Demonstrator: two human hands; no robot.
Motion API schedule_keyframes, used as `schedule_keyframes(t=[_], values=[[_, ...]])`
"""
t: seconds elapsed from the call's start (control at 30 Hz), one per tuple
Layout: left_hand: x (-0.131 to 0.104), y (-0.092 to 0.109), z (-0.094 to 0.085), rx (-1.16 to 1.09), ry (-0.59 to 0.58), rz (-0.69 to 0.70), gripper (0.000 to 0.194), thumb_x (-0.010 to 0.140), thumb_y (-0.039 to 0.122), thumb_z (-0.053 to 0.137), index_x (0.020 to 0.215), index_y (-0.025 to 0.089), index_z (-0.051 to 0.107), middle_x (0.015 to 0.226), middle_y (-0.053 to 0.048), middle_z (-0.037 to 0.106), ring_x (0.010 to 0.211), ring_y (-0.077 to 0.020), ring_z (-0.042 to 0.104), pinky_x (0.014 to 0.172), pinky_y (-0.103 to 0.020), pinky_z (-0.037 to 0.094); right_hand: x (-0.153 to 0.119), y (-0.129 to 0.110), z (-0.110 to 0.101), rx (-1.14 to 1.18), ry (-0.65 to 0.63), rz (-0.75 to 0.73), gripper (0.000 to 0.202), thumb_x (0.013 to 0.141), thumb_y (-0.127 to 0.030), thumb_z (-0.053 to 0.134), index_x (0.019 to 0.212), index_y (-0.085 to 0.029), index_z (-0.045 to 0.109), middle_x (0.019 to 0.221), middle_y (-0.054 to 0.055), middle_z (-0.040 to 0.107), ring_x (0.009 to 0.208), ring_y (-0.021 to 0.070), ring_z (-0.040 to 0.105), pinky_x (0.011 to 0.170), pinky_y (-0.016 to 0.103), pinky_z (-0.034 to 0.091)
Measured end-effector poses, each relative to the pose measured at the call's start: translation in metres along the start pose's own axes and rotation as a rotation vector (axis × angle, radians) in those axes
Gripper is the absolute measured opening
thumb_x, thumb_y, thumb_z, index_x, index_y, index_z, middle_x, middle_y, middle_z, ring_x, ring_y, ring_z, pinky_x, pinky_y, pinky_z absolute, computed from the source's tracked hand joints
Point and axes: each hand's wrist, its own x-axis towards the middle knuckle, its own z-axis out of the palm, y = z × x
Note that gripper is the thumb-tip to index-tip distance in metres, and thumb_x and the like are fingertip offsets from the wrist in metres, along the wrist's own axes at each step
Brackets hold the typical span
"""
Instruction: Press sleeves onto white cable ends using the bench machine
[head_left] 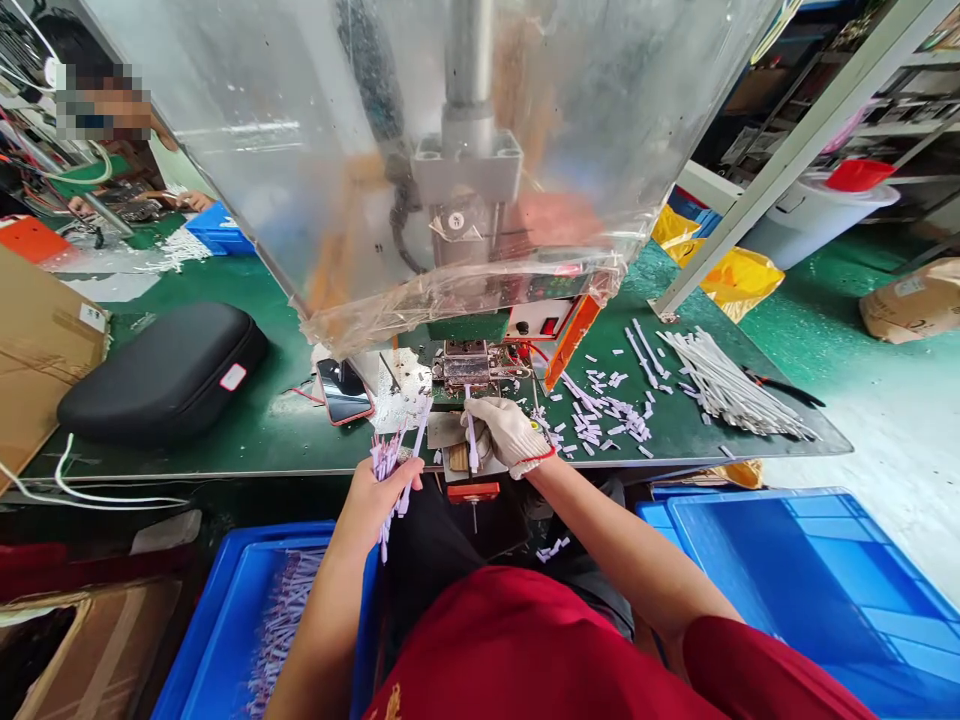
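A bundle of thin lavender strips (386,465) is held in my bare left hand (375,495), its fingers closed round them at the table's front edge. One longer strip leans out from that hand toward the machine. My right hand (504,432), in a white glove, pinches a lavender strip with a whitish end (472,440). The top of this strip reaches the small metal fixture (466,368) of the machine. Above the fixture hangs a press head (466,180) behind a cloudy clear cover.
Small lavender pieces (611,412), long white strips (735,385) and pliers (784,388) lie on the right. A phone (343,390) and black case (165,370) are left. Blue bins (217,620) flank my legs. Another person's hand (196,201) shows at far left.
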Motion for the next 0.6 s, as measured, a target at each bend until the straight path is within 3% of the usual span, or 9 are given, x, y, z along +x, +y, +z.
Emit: schedule_keyframes(t=[0.1, 0.17, 0.27, 0.37, 0.43, 0.47, 0.53, 0.6], values=[[0.001, 0.002, -0.001, 0.046, -0.04, 0.027, 0.041, 0.078, 0.05, 0.072, 0.057, 0.016, 0.063, 0.044, 0.005, 0.042, 0.042, -0.0074, 0.034, 0.043, -0.022, 0.028, -0.013, -0.012, -0.002, -0.19, 0.161, -0.099, 0.038, 0.082, -0.055, 0.064, 0.074, -0.019, 0.056, 0.053, -0.002, 0.059, 0.037, 0.0102, 0.049, 0.035, 0.021, 0.035], [0.003, 0.004, 0.0, 0.089, -0.061, 0.053, 0.04, 0.079, 0.049, 0.073, 0.057, 0.016, 0.063, 0.047, 0.004, 0.047, 0.045, -0.0081, 0.039, 0.045, -0.022, 0.031, -0.026, -0.021, -0.002, -0.303, 0.224, -0.24, 0.037, 0.08, -0.054, 0.068, 0.08, -0.019, 0.06, 0.062, -0.001, 0.064, 0.049, 0.0111, 0.056, 0.044, 0.021, 0.042], [0.006, 0.013, 0.007, 0.142, -0.142, 0.089, 0.038, 0.078, 0.047, 0.074, 0.059, 0.016, 0.063, 0.053, 0.002, 0.055, 0.049, -0.0091, 0.044, 0.049, -0.022, 0.035, -0.043, -0.029, 0.007, -0.343, 0.104, -0.373, 0.033, 0.082, -0.05, 0.07, 0.09, -0.018, 0.066, 0.078, 0.002, 0.07, 0.065, 0.0124, 0.062, 0.057, 0.021, 0.047], [0.003, 0.026, 0.012, 0.181, -0.268, 0.125, 0.035, 0.081, 0.044, 0.071, 0.06, 0.017, 0.06, 0.054, 0.003, 0.055, 0.048, -0.0089, 0.044, 0.049, -0.023, 0.035, -0.054, -0.027, 0.018, -0.266, 0.016, -0.345, 0.035, 0.087, -0.052, 0.064, 0.08, -0.018, 0.062, 0.063, 0.0, 0.065, 0.053, 0.011, 0.057, 0.051, 0.021, 0.043], [-0.002, 0.032, 0.01, 0.196, -0.346, 0.163, 0.034, 0.083, 0.042, 0.069, 0.062, 0.018, 0.057, 0.051, 0.004, 0.053, 0.048, -0.0089, 0.044, 0.05, -0.022, 0.035, -0.058, -0.026, 0.013, -0.181, 0.04, -0.341, 0.037, 0.087, -0.052, 0.063, 0.073, -0.018, 0.057, 0.055, -0.001, 0.06, 0.047, 0.0099, 0.052, 0.046, 0.021, 0.039], [-0.005, 0.033, 0.007, 0.196, -0.389, 0.17, 0.034, 0.084, 0.041, 0.069, 0.062, 0.018, 0.056, 0.049, 0.004, 0.052, 0.047, -0.009, 0.044, 0.05, -0.022, 0.035, -0.06, -0.028, 0.005, -0.127, 0.103, -0.358, 0.037, 0.086, -0.052, 0.064, 0.072, -0.018, 0.057, 0.055, -0.001, 0.059, 0.046, 0.0095, 0.05, 0.045, 0.021, 0.039], [-0.011, 0.031, -0.002, 0.163, -0.434, 0.132, 0.035, 0.083, 0.042, 0.07, 0.062, 0.018, 0.056, 0.047, 0.004, 0.05, 0.045, -0.0088, 0.043, 0.048, -0.022, 0.035, -0.064, -0.036, -0.027, -0.023, 0.357, -0.428, 0.037, 0.085, -0.053, 0.062, 0.073, -0.019, 0.057, 0.058, -0.001, 0.058, 0.045, 0.0091, 0.048, 0.044, 0.021, 0.039], [-0.012, 0.024, -0.011, 0.076, -0.361, 0.056, 0.034, 0.082, 0.046, 0.069, 0.067, 0.018, 0.058, 0.047, 0.004, 0.051, 0.043, -0.0088, 0.043, 0.046, -0.022, 0.034, -0.065, -0.046, -0.074, -0.026, 0.648, -0.492, 0.035, 0.087, -0.053, 0.055, 0.081, -0.019, 0.06, 0.066, 0.001, 0.062, 0.049, 0.0107, 0.052, 0.047, 0.023, 0.043]])
